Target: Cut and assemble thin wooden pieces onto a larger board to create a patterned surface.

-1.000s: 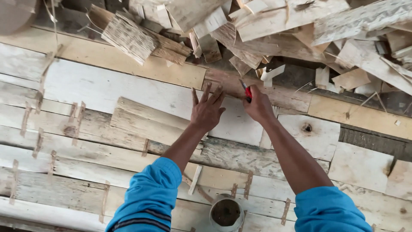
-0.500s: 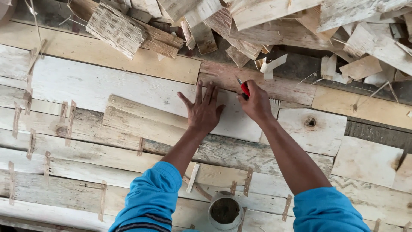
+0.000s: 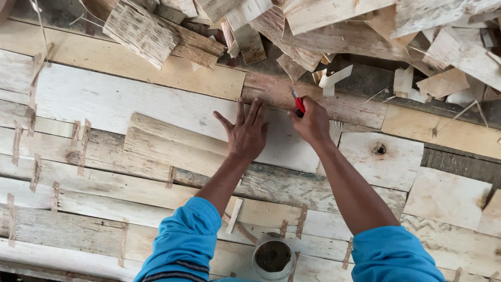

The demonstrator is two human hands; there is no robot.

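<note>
Veneer, a pale thin wooden sheet (image 3: pixel 292 141), lies flat under my spread left hand (image 3: pixel 245 133); my right hand (image 3: pixel 312 124), just beside, pinches a red-handled knife (image 3: pixel 298 103) pointing away.

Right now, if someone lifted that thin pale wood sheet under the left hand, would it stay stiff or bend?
The thin pale wood sheet would probably flex, since it looks like veneer. It seems light for its size. Its frayed edges suggest it might split easily, so the left hand pressing flat seems sensible.
</note>
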